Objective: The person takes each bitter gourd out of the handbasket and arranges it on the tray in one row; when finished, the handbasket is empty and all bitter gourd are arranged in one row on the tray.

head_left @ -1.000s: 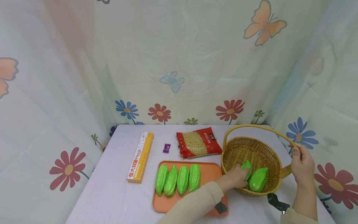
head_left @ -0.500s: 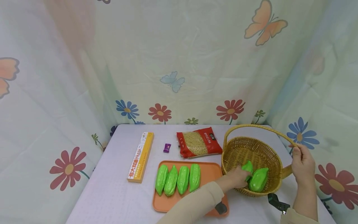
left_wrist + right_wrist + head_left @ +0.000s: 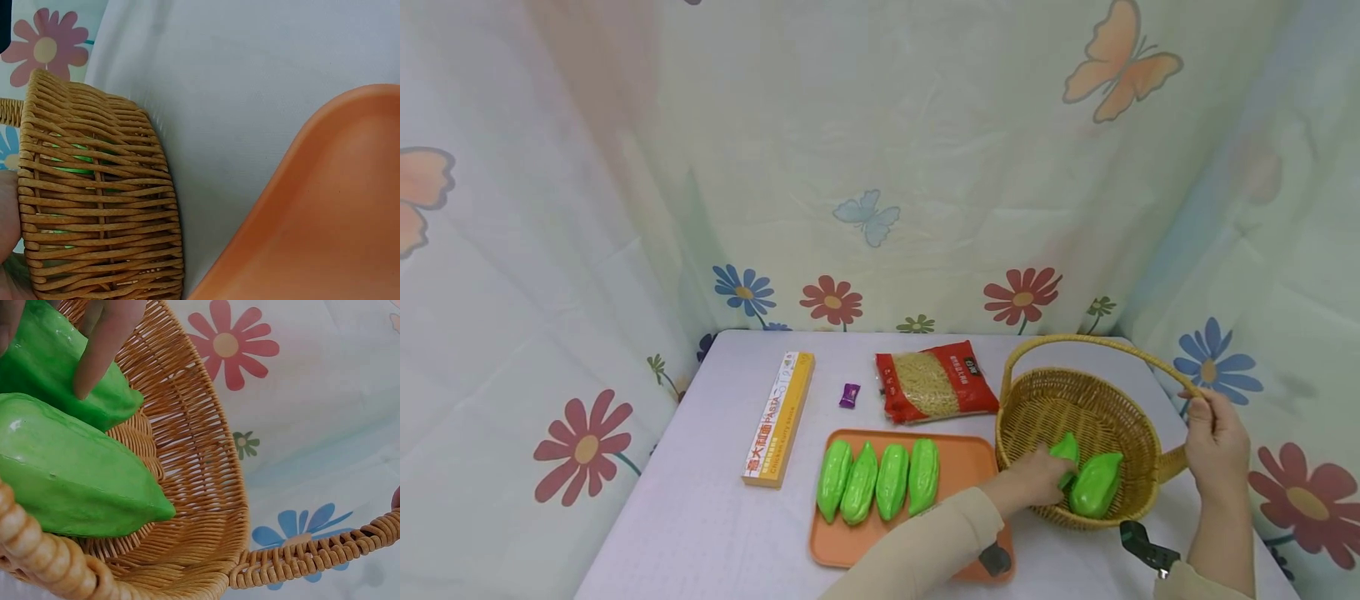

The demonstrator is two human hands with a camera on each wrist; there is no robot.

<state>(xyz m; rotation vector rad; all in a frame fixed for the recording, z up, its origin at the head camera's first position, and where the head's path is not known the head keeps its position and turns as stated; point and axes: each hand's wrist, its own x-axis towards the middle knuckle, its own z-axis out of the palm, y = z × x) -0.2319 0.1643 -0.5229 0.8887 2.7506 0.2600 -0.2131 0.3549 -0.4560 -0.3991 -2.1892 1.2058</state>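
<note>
My left hand (image 3: 1037, 479) reaches over the near left rim of a wicker basket (image 3: 1037, 400). Its fingers grip a glossy green, ridged vegetable (image 3: 1065, 450) inside; the hand hides part of it. Beside that one in the basket lies a second green vegetable (image 3: 1096, 485) with a pointed tip. The right wrist view has both up close, one finger (image 3: 103, 350) laid along the upper one. With my right hand (image 3: 1217, 442) I hold the basket's arched handle (image 3: 1105, 340) on its right side. From the left wrist, the basket's woven outer wall (image 3: 100, 206) covers most of the vegetables.
An orange tray (image 3: 966, 458), left of the basket under my left forearm, bears several similar green vegetables (image 3: 891, 482). Behind it lie a red bag of pasta (image 3: 932, 382) and a small purple packet (image 3: 849, 396). A yellow-and-white pasta box (image 3: 778, 421) lies farther left. Patterned curtains surround the table.
The head view has shifted slightly. Both hands keep their places, left on the green vegetable in the basket, right on the handle.
</note>
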